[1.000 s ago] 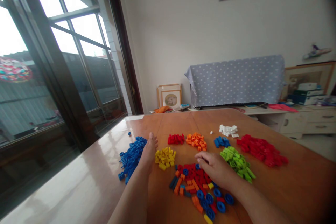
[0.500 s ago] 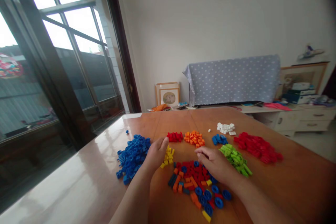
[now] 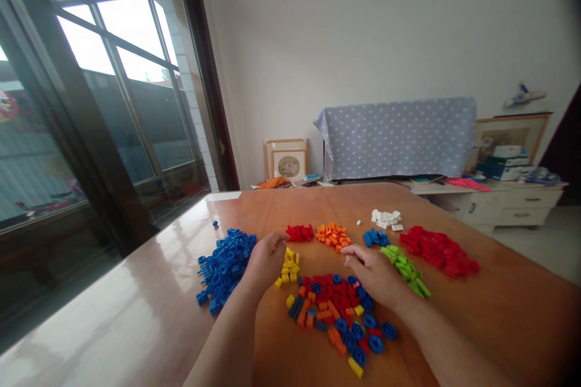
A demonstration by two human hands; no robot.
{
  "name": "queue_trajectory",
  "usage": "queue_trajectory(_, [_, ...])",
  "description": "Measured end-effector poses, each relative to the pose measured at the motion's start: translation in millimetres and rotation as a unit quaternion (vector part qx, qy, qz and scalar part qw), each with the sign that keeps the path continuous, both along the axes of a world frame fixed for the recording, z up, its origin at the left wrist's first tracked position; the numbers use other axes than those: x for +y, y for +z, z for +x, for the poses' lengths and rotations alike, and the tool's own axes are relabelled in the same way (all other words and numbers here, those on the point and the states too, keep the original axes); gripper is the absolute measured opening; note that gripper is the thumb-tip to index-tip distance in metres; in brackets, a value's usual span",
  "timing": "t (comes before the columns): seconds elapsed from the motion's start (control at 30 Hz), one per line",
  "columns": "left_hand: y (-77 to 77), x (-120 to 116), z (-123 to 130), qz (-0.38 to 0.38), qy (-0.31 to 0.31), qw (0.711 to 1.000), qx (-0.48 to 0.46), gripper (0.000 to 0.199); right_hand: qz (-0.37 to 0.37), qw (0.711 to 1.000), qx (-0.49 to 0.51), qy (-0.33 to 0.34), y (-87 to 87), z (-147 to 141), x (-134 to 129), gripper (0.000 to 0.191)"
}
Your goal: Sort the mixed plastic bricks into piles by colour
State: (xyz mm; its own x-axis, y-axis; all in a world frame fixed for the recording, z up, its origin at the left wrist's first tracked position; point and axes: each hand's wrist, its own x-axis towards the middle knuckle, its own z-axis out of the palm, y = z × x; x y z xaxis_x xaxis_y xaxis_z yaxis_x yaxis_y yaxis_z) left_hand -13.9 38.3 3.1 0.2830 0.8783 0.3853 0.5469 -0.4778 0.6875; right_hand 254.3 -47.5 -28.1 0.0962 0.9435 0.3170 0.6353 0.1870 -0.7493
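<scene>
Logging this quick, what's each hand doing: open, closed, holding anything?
Left hand: near yellow bricks, grip can't be told.
Right hand: partly curled, grip can't be told.

Two heaps of blue plastic pieces (image 3: 227, 266), two of red pieces (image 3: 438, 251), and one each of yellow pieces (image 3: 291, 263), orange pieces (image 3: 333, 236), white pieces (image 3: 385, 219), lime-green pieces (image 3: 407, 271) and mixed-colour pieces (image 3: 333, 295) are counted on the brown wooden table (image 3: 154, 296).

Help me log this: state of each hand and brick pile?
Left hand: half curled
Right hand: half curled
Mixed-colour plastic bricks: scattered
Yellow plastic bricks: partly hidden
Large blue plastic pile: heaped
Small blue plastic pile: clustered
Large red plastic pile: heaped
Small red plastic pile: clustered
Orange plastic bricks: heaped
White plastic bricks: heaped
Lime-green plastic bricks: heaped
</scene>
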Motion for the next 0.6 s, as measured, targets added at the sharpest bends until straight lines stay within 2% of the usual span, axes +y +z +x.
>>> queue_trajectory(0.13, [4.6, -1, -8, -0.035, 0.03, 0.998, 0.039, 0.024, -0.013, 1.0, 0.014, 0.013, -0.1, -4, -2, 0.039])
queue_trajectory(0.23, [14.0, -14, -12, -0.099, -0.013, 0.986, 0.132, 0.019, -0.019, 1.0, 0.014, 0.012, 0.1, -4, -2, 0.039])
queue_trajectory(0.37, [31.2, -37, -11, -0.157, -0.124, 0.954, 0.222, 0.019, -0.019, 1.0, 0.018, 0.015, -0.8, -4, -1, 0.038])
queue_trajectory(0.47, [39.7, -48, -7, -0.182, -0.129, 0.938, 0.264, 0.019, -0.017, 0.999, 0.021, 0.023, -1.3, -5, -1, 0.037])
queue_trajectory(0.6, [40.6, -51, -3, -0.191, -0.119, 0.929, 0.294, 0.014, -0.023, 0.999, 0.023, 0.028, -0.8, -5, -2, 0.038])
